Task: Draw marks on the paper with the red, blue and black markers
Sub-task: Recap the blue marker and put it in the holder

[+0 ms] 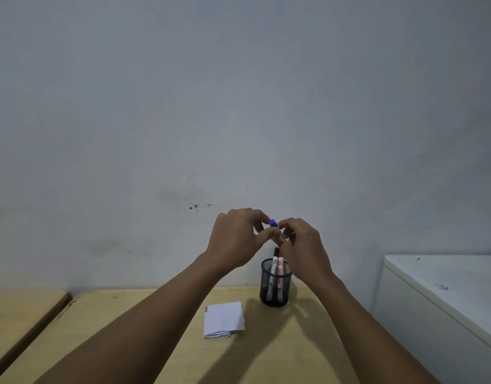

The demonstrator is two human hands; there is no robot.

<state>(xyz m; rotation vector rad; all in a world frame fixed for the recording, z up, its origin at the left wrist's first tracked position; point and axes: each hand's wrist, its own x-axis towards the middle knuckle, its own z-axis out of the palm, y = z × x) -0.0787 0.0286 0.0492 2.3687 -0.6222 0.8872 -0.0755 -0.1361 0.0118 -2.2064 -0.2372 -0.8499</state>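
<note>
Both of my hands are raised above the desk and meet around a blue marker (273, 223); only its blue end shows between the fingertips. My left hand (234, 241) pinches it from the left and my right hand (302, 249) grips it from the right. Below my right hand stands a black mesh pen cup (274, 289) holding a black marker (274, 261) and a red marker (280, 263), both upright. A folded white paper (224, 319) lies flat on the wooden desk (266, 350), left of the cup, with a small red mark at its top left corner.
A grey wall rises right behind the desk. A second wooden tabletop (20, 314) adjoins on the left across a narrow gap. A white cabinet (446, 289) stands to the right of the desk.
</note>
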